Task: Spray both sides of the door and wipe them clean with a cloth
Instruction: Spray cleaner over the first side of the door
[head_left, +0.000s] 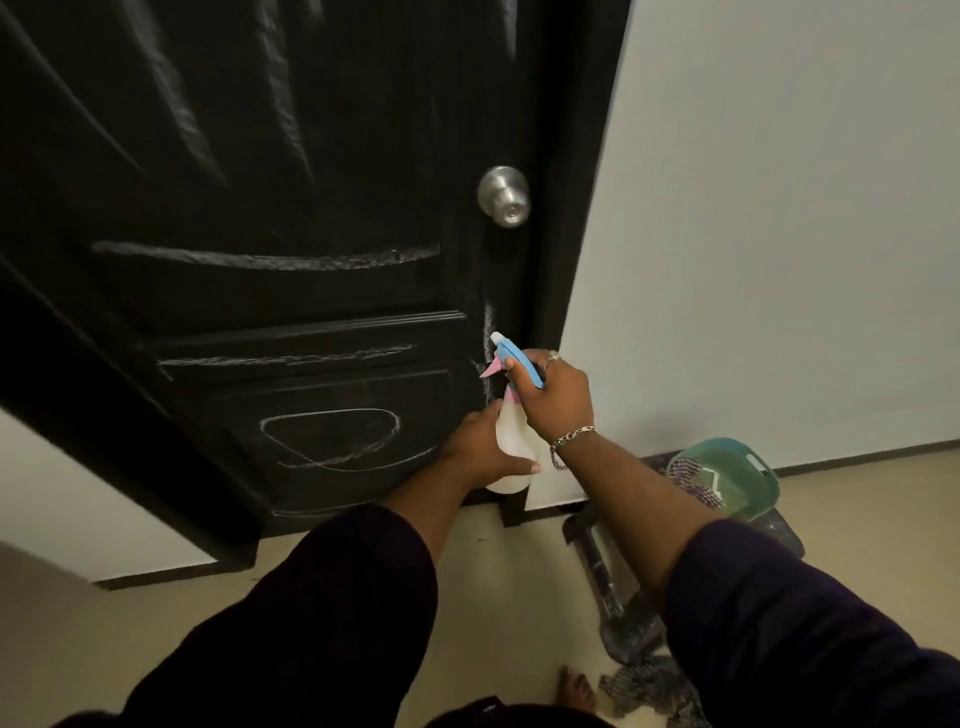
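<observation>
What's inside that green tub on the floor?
The green tub by the wall holds a patterned cloth draped over its near rim. Its translucent wall blurs the rest, so anything else inside stays hidden.

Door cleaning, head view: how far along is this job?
Early. Nothing looks finished: the black door carries chalky scribbles on its lower panels. In hand: the right hand grips the spray bottle at the trigger while the left hand steadies its base, nozzle toward the door. Left: wiping; a patterned cloth lies on the floor. The other side isn't visible.

Bottle (511, 447) before door (260, 208) — bucket (737, 483) right, on floor (493, 597).
</observation>
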